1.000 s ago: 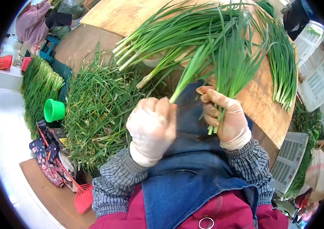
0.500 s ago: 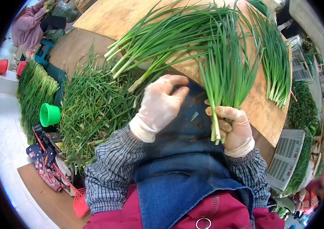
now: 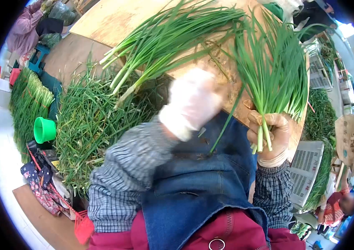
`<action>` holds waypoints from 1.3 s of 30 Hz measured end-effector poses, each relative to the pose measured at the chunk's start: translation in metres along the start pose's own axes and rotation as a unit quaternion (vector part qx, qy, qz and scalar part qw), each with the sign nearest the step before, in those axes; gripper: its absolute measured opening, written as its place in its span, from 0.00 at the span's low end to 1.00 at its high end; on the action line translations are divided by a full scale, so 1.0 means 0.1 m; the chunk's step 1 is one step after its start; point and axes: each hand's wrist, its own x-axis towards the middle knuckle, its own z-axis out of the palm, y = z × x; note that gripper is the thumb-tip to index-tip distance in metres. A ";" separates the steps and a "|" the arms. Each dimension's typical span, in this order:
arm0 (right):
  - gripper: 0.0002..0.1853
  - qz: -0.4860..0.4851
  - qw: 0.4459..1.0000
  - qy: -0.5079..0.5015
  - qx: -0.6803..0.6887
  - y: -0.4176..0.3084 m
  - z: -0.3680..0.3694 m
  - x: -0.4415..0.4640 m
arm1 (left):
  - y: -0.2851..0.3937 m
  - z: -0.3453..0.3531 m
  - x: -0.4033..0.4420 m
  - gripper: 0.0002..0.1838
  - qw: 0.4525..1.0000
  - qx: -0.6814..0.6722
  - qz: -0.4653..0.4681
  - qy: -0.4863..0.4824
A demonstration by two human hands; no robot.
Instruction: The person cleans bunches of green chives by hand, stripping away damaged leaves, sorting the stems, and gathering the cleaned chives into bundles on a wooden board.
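Note:
My right hand [image 3: 273, 132], in a thin pale glove, is closed around the pale stem ends of a bunch of garlic chives [image 3: 264, 79]. The long green leaves fan upward over the wooden board. My left hand [image 3: 195, 102], also gloved, is smeared by motion at the board's near edge, so its fingers cannot be made out. A single loose leaf [image 3: 227, 123] slants down between the hands over my denim apron [image 3: 198, 179]. Another pile of garlic chives [image 3: 173, 41] lies on the board beyond my left hand, stems pointing left. More chives [image 3: 300, 96] lie behind the held bunch.
A large heap of leafy trimmings [image 3: 98, 129] is at my left, beside a green bucket [image 3: 44, 130] and banded chive bundles [image 3: 31, 100]. The wooden board [image 3: 98, 25] spans the front. A grey plastic crate [image 3: 306, 171] stands at right. Other people are at the edges.
My right hand has moved right with its bunch, which shows fewer stems below the fingers. My left hand has moved right and is now blurred. A loose leaf now hangs between the hands.

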 end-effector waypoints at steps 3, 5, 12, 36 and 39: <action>0.17 -0.001 1.000 0.011 -0.006 0.04 0.14 -0.04 | 0.28 0.47 0.01 0.14 0.997 0.061 0.035 0.010; 0.20 -0.017 0.999 -0.008 -0.036 0.00 0.20 -0.12 | 0.22 0.69 0.06 0.09 0.990 0.117 0.056 0.046; 0.27 -0.037 0.982 -0.182 -0.046 -0.20 0.38 -0.07 | -0.52 -0.44 -0.82 0.08 0.975 0.213 0.016 0.070; 0.11 0.052 0.977 0.113 -0.175 0.87 0.37 0.58 | -0.24 -0.65 -0.78 0.09 0.758 -0.492 -0.426 -0.041; 0.10 0.056 0.973 0.103 -0.197 0.94 0.34 0.59 | -0.23 -0.54 -0.84 0.09 0.731 -0.523 -0.431 -0.080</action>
